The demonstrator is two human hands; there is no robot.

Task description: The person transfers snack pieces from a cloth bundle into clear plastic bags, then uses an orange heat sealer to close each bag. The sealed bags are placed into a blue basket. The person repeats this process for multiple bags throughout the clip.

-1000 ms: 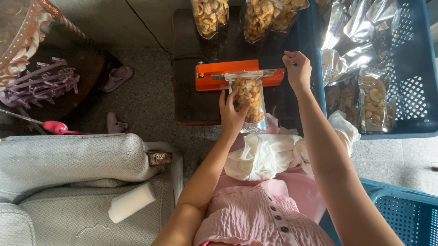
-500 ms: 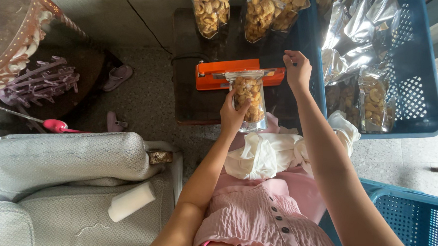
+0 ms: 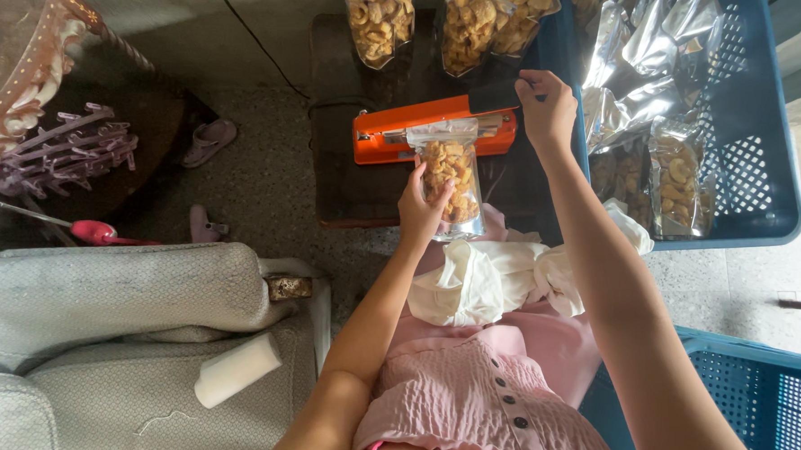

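Head view — A: Left hand point(image 3: 420, 206) grips the clear snack pouch point(image 3: 451, 180) at frame centre, its top lying in the orange heat sealer point(image 3: 432, 129); right hand point(image 3: 547, 111) is closed on the sealer's black handle point(image 3: 496, 96)

B: Advise keeping the pouch mouth flat and square under the bar, pressing evenly

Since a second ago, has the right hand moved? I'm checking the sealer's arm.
Yes. The right hand has lifted slightly with the handle, which now stands tilted above the orange sealer; the pouch stays put in the left hand.
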